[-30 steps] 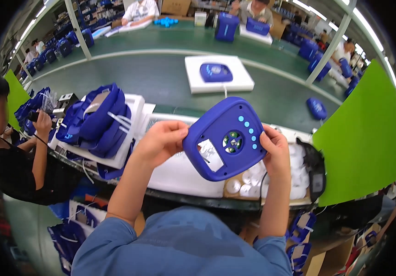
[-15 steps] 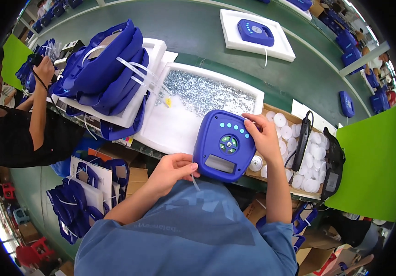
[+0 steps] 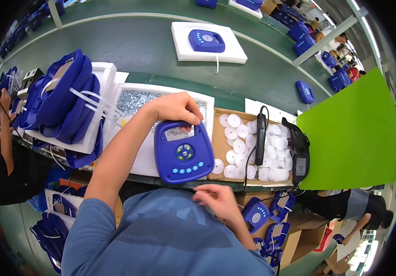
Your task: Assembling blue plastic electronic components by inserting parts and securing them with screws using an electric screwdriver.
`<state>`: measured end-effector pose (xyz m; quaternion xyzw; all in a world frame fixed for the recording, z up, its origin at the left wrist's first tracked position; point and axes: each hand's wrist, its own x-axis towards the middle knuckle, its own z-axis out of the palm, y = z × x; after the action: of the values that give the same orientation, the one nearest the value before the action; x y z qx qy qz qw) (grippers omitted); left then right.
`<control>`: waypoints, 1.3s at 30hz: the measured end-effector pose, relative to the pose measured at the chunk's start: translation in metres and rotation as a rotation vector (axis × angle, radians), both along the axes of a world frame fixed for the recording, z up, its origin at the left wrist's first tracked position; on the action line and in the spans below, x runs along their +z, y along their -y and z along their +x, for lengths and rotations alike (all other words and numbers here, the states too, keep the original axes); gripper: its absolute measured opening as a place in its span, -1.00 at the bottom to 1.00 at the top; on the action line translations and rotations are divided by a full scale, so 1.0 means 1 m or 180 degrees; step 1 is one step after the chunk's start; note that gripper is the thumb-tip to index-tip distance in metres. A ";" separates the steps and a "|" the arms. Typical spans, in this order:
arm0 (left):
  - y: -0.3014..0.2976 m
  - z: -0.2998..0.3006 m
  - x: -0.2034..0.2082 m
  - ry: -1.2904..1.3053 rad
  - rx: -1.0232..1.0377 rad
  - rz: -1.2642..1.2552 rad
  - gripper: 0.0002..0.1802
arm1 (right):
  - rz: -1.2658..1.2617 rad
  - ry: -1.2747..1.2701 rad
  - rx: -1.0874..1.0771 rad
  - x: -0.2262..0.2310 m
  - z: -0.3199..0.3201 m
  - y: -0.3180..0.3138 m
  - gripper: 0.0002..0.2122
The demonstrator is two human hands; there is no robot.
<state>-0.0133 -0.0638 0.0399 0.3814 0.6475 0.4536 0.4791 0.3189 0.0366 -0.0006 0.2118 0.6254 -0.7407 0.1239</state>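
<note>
My left hand grips the top edge of a blue plastic housing, fingers passing behind it and showing through its rectangular window. The housing is held upright above the bench edge. Its window is at the top, a round opening with a green pad pattern in the middle, and a row of light-blue dots at the bottom. Below and to the right of it, my right hand is apart from the housing, fingers loosely bent and slightly blurred, with nothing visible in them.
Behind the housing lies a white foam tray with small shiny parts. To its right, a cardboard box holds white discs, with a black corded tool across it. Stacked blue housings stand left; another blue unit rests on foam ahead.
The housing has been turned round, its window now at the top. My left hand has gone to its top edge; my right hand has let go and dropped. The view has swung right.
</note>
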 end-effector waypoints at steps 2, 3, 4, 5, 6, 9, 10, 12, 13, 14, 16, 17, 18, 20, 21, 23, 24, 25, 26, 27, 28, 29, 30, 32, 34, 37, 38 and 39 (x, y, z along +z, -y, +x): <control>-0.014 -0.006 -0.020 0.0366 -0.0402 -0.0137 -0.64 | 0.1043 -0.0105 -0.0606 0.012 -0.001 -0.031 -0.82; -0.023 -0.006 -0.024 0.0428 -0.0626 -0.0159 -0.65 | 0.2116 -0.0464 -0.0764 0.010 -0.009 -0.050 -0.83; -0.031 -0.003 -0.025 0.0395 -0.0659 -0.0150 -0.65 | 0.3186 -0.0823 -0.0916 0.002 -0.024 -0.071 -0.83; -0.035 0.001 -0.025 0.0300 -0.0778 -0.0201 -0.65 | 0.3909 -0.1076 -0.0788 -0.005 -0.040 -0.088 -0.80; -0.039 0.006 -0.027 0.0216 -0.0906 -0.0249 -0.65 | 0.4639 -0.1309 -0.0647 -0.012 -0.054 -0.102 -0.77; -0.037 0.019 -0.017 -0.0841 -0.0939 -0.0120 -0.60 | 0.5067 -0.1217 -0.0836 -0.040 -0.091 -0.116 -0.73; -0.028 0.022 -0.014 -0.1282 -0.0862 -0.0053 -0.58 | 0.5059 -0.1269 -0.0804 -0.042 -0.097 -0.117 -0.73; -0.018 0.027 -0.023 -0.1485 -0.0652 0.0207 -0.57 | 0.5150 -0.0747 -0.0395 -0.043 -0.104 -0.123 -0.73; -0.011 0.030 -0.029 -0.1670 -0.0464 0.0440 -0.56 | 0.5094 -0.0677 -0.0330 -0.039 -0.105 -0.123 -0.78; -0.006 0.033 -0.035 -0.1654 -0.0381 0.0424 -0.56 | 0.5089 -0.0727 -0.0248 -0.040 -0.105 -0.124 -0.78; 0.001 0.041 -0.046 -0.2055 -0.0008 0.0738 -0.57 | 0.5131 -0.0909 -0.0294 -0.043 -0.103 -0.126 -0.82; 0.004 0.046 -0.048 -0.2008 0.0208 0.0796 -0.60 | 0.5295 -0.1354 -0.0480 -0.038 -0.102 -0.124 -0.86; 0.005 0.047 -0.049 -0.1969 0.0300 0.0790 -0.60 | 0.5299 -0.1388 -0.0374 -0.031 -0.099 -0.122 -0.86; 0.009 0.049 -0.049 -0.2592 0.0241 0.1024 -0.62 | 0.4060 -0.1462 -0.1114 -0.017 -0.091 -0.114 -0.91; 0.011 0.050 -0.050 -0.2545 0.0328 0.1069 -0.66 | 0.3064 -0.1505 -0.1421 -0.021 -0.086 -0.111 -0.91; 0.014 0.054 -0.049 -0.2676 0.0469 0.0975 -0.68 | 0.1992 -0.1250 -0.1461 0.006 -0.080 -0.086 -0.90; 0.018 0.056 -0.048 -0.2853 0.0527 0.0917 -0.71 | 0.1622 -0.1212 -0.1458 0.013 -0.078 -0.073 -0.90; 0.025 0.059 -0.041 -0.3035 0.0715 0.0898 -0.68 | 0.1657 -0.1289 -0.1341 0.019 -0.077 -0.064 -0.90; 0.036 0.068 -0.039 -0.2984 0.0678 0.0820 -0.68 | 0.1690 -0.1359 -0.1233 0.025 -0.076 -0.055 -0.90; 0.048 0.080 -0.037 -0.3134 0.1525 0.0707 -0.68 | 0.1906 -0.1401 -0.1210 0.031 -0.078 -0.042 -0.93; 0.059 0.088 -0.036 -0.3297 0.2403 0.0600 -0.68 | 0.1853 -0.1367 -0.1201 0.036 -0.085 -0.032 -0.93; 0.073 0.098 -0.039 -0.3292 0.2516 0.0115 -0.58 | 0.2485 -0.1585 -0.0895 0.041 -0.090 -0.027 -0.93; 0.085 0.106 -0.042 -0.3282 0.2484 0.0067 -0.58 | 0.3116 -0.1798 -0.0570 0.040 -0.097 -0.023 -0.93; 0.105 0.126 -0.040 -0.1746 0.2451 -0.0201 -0.40 | 0.3073 -0.1783 -0.0487 0.033 -0.104 -0.015 -0.90; 0.111 0.136 -0.038 -0.0875 0.2441 -0.0080 -0.27 | 0.3043 -0.1860 -0.0153 0.025 -0.108 -0.008 -0.90; 0.115 0.143 -0.046 -0.0382 0.2314 0.0169 -0.32 | 0.3309 -0.1864 -0.0039 0.016 -0.108 0.001 -0.88; 0.116 0.143 -0.047 -0.0352 0.2329 0.0163 -0.32 | 0.3451 -0.1855 -0.0063 0.014 -0.107 0.003 -0.85; 0.116 0.143 -0.047 -0.0391 0.2311 0.0174 -0.33 | 0.3453 -0.1834 -0.0037 0.015 -0.105 0.004 -0.85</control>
<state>0.1293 -0.1799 -0.0074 0.1661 0.7558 0.5874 0.2368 0.2139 0.0325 0.0140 0.0394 0.9204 -0.3451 -0.1797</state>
